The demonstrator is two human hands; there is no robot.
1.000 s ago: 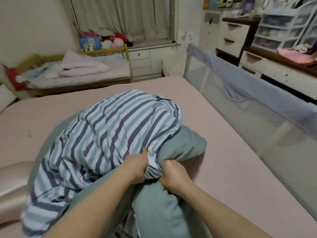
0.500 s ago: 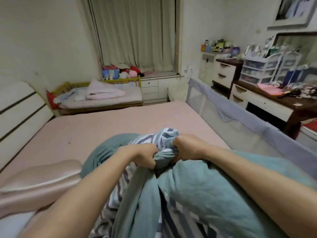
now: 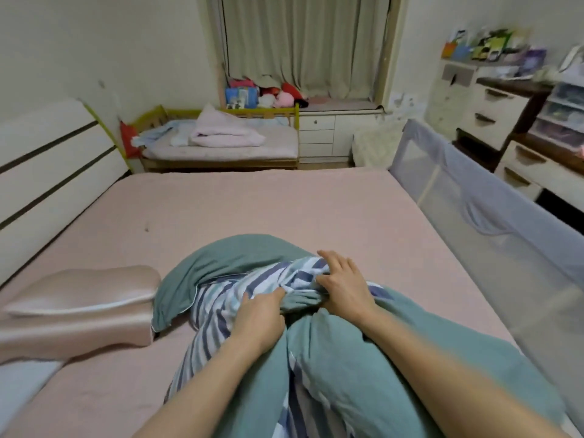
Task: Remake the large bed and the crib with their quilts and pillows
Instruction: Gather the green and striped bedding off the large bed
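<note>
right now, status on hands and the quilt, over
Left hand grips the striped quilt; right hand rests spread on it. Quilt bunched on large bed. Pink pillow lies beside it.

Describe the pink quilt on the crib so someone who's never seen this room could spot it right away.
Look past the far edge of the large bed with the pink sheet to the small yellow-railed wooden crib under the curtained window. On its mattress lies the pale pink quilt, bunched in a loose heap. The crumpled light blue cloth to its left is flatter and blue; the quilt is the tallest, pink mound.
</note>
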